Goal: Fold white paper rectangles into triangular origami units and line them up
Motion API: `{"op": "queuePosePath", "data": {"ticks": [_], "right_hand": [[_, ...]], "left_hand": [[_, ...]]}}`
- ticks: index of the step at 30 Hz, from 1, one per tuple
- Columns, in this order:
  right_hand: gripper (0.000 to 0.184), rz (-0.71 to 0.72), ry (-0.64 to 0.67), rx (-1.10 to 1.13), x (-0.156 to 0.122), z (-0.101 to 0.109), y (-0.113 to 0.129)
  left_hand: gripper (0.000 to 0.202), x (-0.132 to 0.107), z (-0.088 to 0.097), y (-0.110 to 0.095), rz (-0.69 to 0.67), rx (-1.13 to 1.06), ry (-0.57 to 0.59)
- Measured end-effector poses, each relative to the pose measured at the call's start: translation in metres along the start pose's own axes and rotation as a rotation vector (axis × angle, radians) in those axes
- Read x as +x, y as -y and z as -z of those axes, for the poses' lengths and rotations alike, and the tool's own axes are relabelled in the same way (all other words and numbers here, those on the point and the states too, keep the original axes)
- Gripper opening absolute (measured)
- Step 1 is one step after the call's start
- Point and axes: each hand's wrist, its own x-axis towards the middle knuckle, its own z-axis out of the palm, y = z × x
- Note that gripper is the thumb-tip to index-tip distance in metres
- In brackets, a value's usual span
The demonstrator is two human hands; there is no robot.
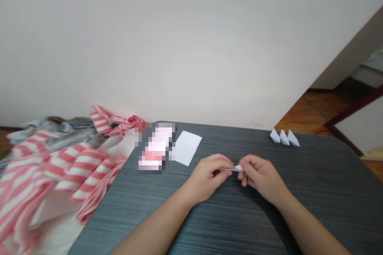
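A small folded piece of white paper [237, 168] is held between my two hands above the dark table. My left hand [211, 177] pinches its left end between thumb and fingers. At the right end, my right hand [259, 175] grips the paper with its thumb on the near side and its fingers curled. Most of the paper is covered by the fingers, so its full shape is hidden. Beyond my left hand lies a small stack of white paper sheets [188, 148]. Several folded white paper pieces [284, 138] with pointed tips stand in a row at the back right.
A phone-like object [155, 147], blurred by pixelation, lies left of the paper stack. The dark wood-grain table [143, 207] meets a pale wall [191, 48] at the back. Red-and-white striped cloth [80, 171] is heaped on the left. Wooden floor [295, 113] shows at right.
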Motion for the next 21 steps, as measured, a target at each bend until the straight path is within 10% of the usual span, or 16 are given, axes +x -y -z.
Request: {"op": "queuePosePath", "data": {"ticks": [21], "right_hand": [[0.016,0.177,-0.09,-0.105,-0.0017,0.0029,-0.0068]], "left_hand": [[0.017,0.0002,-0.0023,-0.0019,0.199,0.131,-0.038]]}}
